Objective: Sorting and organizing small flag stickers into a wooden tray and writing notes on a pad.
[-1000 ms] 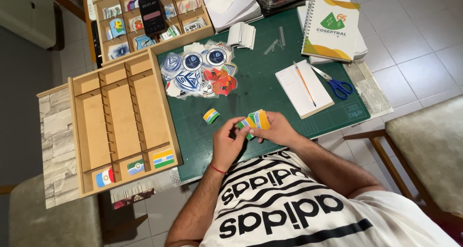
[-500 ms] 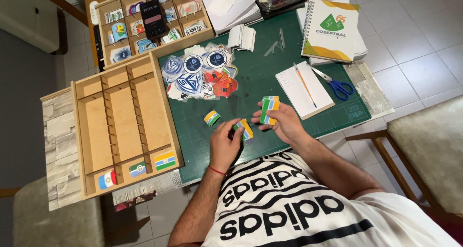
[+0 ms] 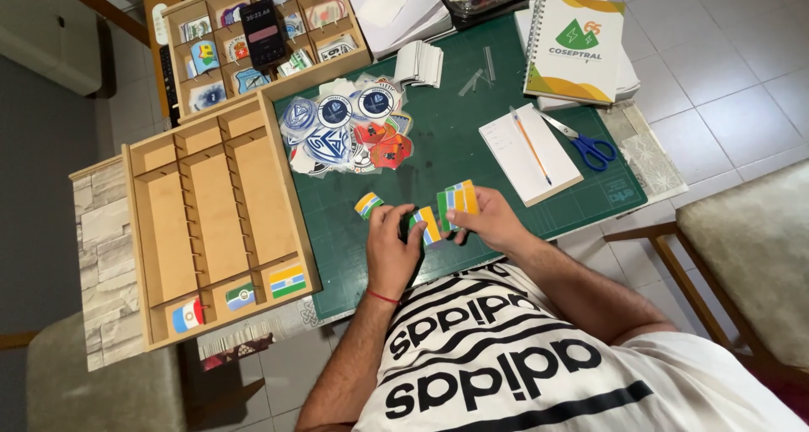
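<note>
While both hands work over the near edge of the green cutting mat [image 3: 472, 137], which covers the bench, the left hand [image 3: 393, 248] has its fingers closed on a small flag card striped blue, white and orange [image 3: 425, 224], and the right hand [image 3: 493, 221] pinches a fanned bunch of flag cards [image 3: 458, 200] in green, white, blue and orange between thumb and fingers. The two hands are almost touching, the single card just beside the bunch. One more small flag card [image 3: 368, 204] lies flat on the mat just left of the left hand, apart from it. Farther up the mat sits a heap of round and shield-shaped badges [image 3: 350, 133]. Off the mat's left edge stands a wooden compartment tray [image 3: 211, 221], with three flag stickers in its nearest cells. On the mat's right part lie a white notepad with a pencil [image 3: 529, 150] and blue-handled scissors [image 3: 586, 145].
</note>
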